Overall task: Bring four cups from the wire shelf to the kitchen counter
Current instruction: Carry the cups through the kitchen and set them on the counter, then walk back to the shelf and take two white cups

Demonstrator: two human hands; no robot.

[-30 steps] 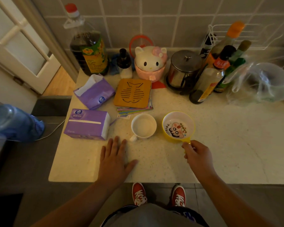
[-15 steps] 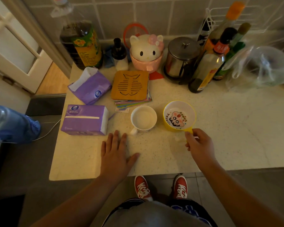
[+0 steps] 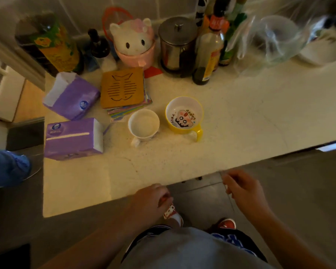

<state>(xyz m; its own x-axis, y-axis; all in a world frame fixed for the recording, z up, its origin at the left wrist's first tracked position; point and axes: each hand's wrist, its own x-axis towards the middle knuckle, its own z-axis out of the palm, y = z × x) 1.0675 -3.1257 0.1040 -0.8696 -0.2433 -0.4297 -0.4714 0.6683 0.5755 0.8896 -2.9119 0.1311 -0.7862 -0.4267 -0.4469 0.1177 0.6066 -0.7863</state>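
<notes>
Two cups stand side by side on the pale kitchen counter (image 3: 241, 123). The white cup (image 3: 143, 125) is on the left with its handle toward me. The yellow cup (image 3: 184, 115) with a cartoon picture inside is on the right, its handle also pointing toward me. My left hand (image 3: 150, 199) hangs at the counter's front edge with its fingers curled and nothing in it. My right hand (image 3: 242, 189) is off the counter over the floor, fingers loosely curled and empty. The wire shelf is not in view.
Two purple tissue packs (image 3: 74, 138) lie at the left. A fish-pattern trivet (image 3: 123, 88) on a stack of mats sits behind the cups. At the back stand an oil bottle (image 3: 54, 43), a cat-shaped jar (image 3: 134, 43), a steel pot (image 3: 177, 45), sauce bottles (image 3: 209, 53) and a plastic bag (image 3: 270, 39).
My right hand has let go of the yellow cup's handle. Both hands have drawn back off the counter to its front edge. The view has tilted and shifted.
</notes>
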